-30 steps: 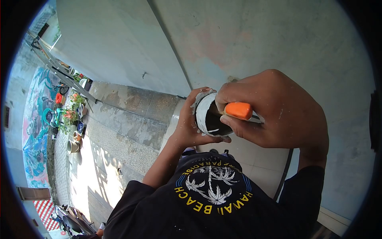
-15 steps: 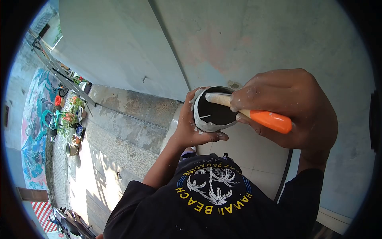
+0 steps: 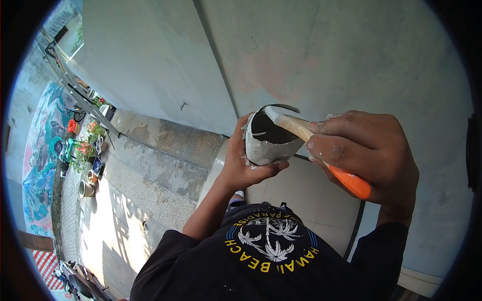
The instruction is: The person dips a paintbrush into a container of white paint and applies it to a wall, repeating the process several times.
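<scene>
A round container (image 3: 275,150), its outside smeared whitish and its inside dark, is gripped by my left hand (image 3: 241,163), with the thumb along its lower side. My right hand (image 3: 364,150) is closed around a paintbrush (image 3: 299,128) with a pale wooden neck and an orange handle end. The whitish brush head lies at the container's upper rim, over the opening. White specks dot both hands. What the container holds is too dark to make out.
A grey-green wall (image 3: 311,55) rises ahead and to the right. Pale floor tiles (image 3: 291,190) lie below. At the left are a paved path (image 3: 135,175), potted plants (image 3: 93,135), metal railings, a painted mural wall (image 3: 40,165) and a parked motorbike (image 3: 83,286).
The brush has moved from inside the opening to the rim, its handle now steeper. My right hand has shifted slightly down. The container is tilted more, showing more of its outer side.
</scene>
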Motion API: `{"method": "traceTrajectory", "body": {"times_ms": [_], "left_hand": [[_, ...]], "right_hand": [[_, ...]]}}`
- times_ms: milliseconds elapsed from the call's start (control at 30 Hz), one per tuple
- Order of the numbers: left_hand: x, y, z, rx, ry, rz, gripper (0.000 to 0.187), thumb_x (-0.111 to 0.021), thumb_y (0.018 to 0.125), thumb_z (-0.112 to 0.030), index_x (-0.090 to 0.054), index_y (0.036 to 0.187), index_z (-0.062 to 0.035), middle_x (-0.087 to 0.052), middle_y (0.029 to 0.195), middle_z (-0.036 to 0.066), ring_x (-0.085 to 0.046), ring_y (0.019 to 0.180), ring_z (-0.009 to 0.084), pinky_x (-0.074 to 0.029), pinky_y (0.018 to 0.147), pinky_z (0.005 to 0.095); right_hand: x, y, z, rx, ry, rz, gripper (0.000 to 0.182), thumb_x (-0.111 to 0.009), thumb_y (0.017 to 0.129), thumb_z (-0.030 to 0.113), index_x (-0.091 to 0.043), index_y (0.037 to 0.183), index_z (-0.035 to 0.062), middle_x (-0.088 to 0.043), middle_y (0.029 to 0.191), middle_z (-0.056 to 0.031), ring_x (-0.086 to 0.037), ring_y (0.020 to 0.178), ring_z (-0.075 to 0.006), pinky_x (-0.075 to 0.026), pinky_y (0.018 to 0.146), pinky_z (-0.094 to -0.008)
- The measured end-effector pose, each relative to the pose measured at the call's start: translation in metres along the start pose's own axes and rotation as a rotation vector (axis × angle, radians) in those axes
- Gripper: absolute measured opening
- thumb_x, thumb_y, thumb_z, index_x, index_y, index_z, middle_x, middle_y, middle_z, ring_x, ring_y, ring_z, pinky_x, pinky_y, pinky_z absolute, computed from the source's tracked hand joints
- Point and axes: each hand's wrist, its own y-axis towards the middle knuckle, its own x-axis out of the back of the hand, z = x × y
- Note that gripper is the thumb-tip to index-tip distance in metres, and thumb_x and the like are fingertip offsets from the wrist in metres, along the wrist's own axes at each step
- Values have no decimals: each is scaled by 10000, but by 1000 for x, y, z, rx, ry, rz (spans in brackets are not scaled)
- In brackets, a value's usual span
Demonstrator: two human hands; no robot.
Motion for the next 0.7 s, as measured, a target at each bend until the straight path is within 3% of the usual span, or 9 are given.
{"method": "traceTrajectory", "body": {"times_ms": [233, 433, 500, 667, 700], "left_hand": [[1, -4, 0, -32, 73, -25, 917, -884, 648, -262, -402, 1370, 32, -600, 1223, 144, -612, 1147, 227, -488, 986, 349], [3, -5, -2, -44, 60, -45, 905, -894, 649, -262, -416, 1360, 31, -600, 1227, 142, -607, 1155, 229, -476, 999, 354], [5, -6, -3, -38, 37, -48, 902, -895, 649, -256, -417, 1359, 30, -600, 1229, 141, -606, 1155, 229, -472, 1002, 356], [12, -10, 3, -98, 69, -60, 890, -897, 658, -220, -407, 1360, 21, -607, 1229, 136, -606, 1149, 221, -468, 1001, 355], [12, -10, 2, -110, 64, -58, 890, -897, 658, -220, -407, 1360, 21, -607, 1229, 136, -606, 1149, 221, -468, 1001, 355]], "right_hand": [[6, -4, 1, -32, 20, -66, 248, -809, 662, 55, -676, 869, 88, -694, 750, -86, -744, 738, -277, -611, 641, -351], [11, -19, -13, -115, 108, -135, 229, -706, 657, 34, -635, 874, 60, -689, 763, -100, -738, 744, -273, -612, 683, -364], [7, -28, -21, -180, 275, -368, 208, -745, 682, 38, -678, 878, 30, -700, 783, -120, -724, 722, -250, -557, 593, -330], [-15, -68, -48, -366, 412, -602, 176, -703, 805, 94, -639, 941, 4, -670, 915, -125, -731, 865, -245, -591, 677, -345], [-26, -76, -52, -459, 602, -727, 184, -677, 851, 121, -620, 984, 7, -659, 933, -129, -728, 883, -247, -608, 729, -361]]}}
